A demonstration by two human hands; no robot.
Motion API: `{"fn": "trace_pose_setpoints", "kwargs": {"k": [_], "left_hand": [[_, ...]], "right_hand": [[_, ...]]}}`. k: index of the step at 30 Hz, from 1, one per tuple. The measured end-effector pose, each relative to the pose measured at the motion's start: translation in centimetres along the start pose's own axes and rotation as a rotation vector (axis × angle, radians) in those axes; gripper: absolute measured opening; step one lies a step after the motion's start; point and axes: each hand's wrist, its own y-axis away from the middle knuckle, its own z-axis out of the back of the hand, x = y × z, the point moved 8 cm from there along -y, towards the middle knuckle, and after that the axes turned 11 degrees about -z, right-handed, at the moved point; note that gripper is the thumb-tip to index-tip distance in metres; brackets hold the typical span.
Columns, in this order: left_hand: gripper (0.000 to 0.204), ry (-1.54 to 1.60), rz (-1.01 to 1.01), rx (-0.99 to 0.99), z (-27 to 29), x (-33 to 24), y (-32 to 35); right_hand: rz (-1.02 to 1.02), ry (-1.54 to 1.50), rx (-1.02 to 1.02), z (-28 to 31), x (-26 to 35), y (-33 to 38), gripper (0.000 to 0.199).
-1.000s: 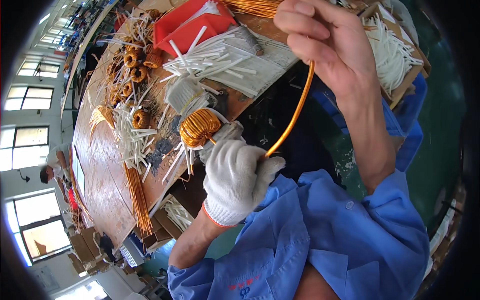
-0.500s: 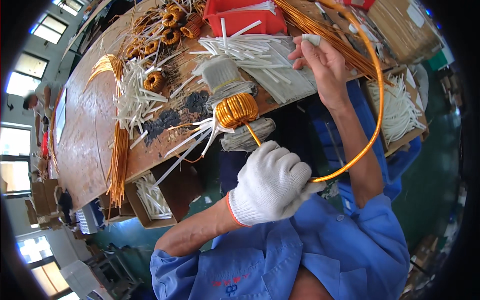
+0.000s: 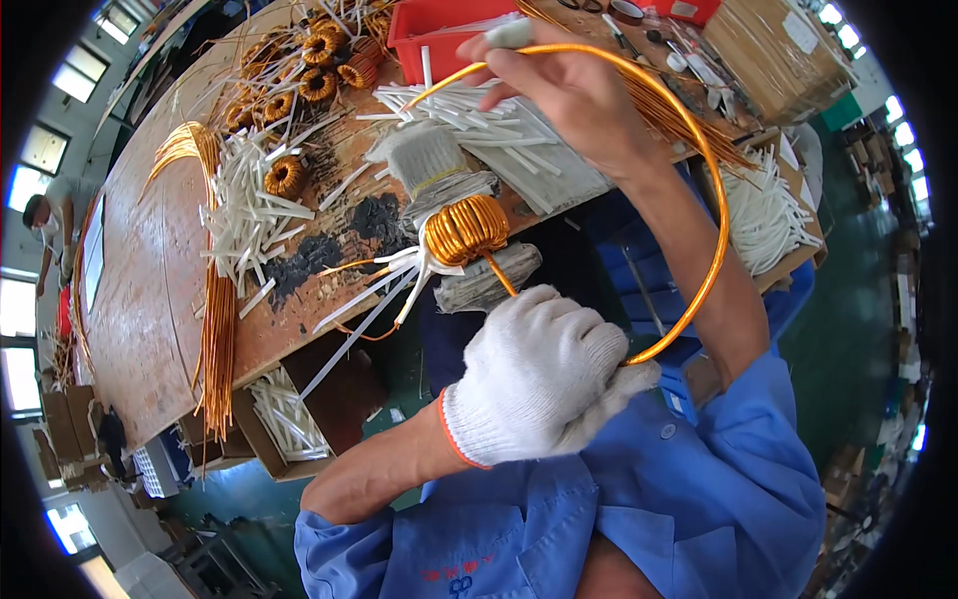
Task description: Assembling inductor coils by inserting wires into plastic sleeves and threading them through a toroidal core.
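My left hand (image 3: 539, 377), in a white knit glove with an orange cuff, is closed round a thick copper wire (image 3: 720, 210). A short length of this wire runs from the glove to a copper-wound toroid coil (image 3: 466, 231) at the table's edge. White sleeving (image 3: 406, 262) spreads from the coil's left side. The rest of the wire bows out to the right in a big loop. At the top of that loop my bare right hand (image 3: 574, 90), one fingertip taped, pinches the wire, whose end points left over the table. The coil rests against a cloth-wrapped support (image 3: 489, 280).
White tubes (image 3: 489, 125) lie behind the coil, before a red bin (image 3: 409, 40). Finished coils (image 3: 317, 84) are heaped at the far left, near a copper wire bundle (image 3: 218, 339). Boxes of white tubes (image 3: 768, 215) stand right and below. Another person (image 3: 55, 225) is at far left.
My right hand has moved left and up and now has the wire between its fingers. The loop has narrowed, and its free end has come into view over the table. My left hand keeps its hold.
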Motion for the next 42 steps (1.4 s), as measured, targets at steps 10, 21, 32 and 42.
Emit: {"fn": "trace_pose_setpoints", "kwargs": {"k": [10, 21, 32, 42], "left_hand": [[0.042, -0.433, 0.089, -0.335, 13.0, 3.8, -1.9], [0.091, -0.038, 0.085, -0.449, 12.9, 13.9, -5.6], [0.109, 0.709, 0.670, -0.511, 8.1, 22.6, -2.2], [0.093, 0.735, 0.892, -0.555, 5.7, 19.1, -0.7]], "right_hand": [[-0.268, 0.189, 0.068, -3.1, -3.8, -4.4, 0.026], [-0.736, 0.152, 0.561, -5.1, -7.9, 1.7, 0.029], [-0.216, 0.240, -0.192, 0.8, -5.7, 17.2, 0.016], [0.041, 0.897, -0.128, -4.2, -2.7, 17.6, 0.048]]}}
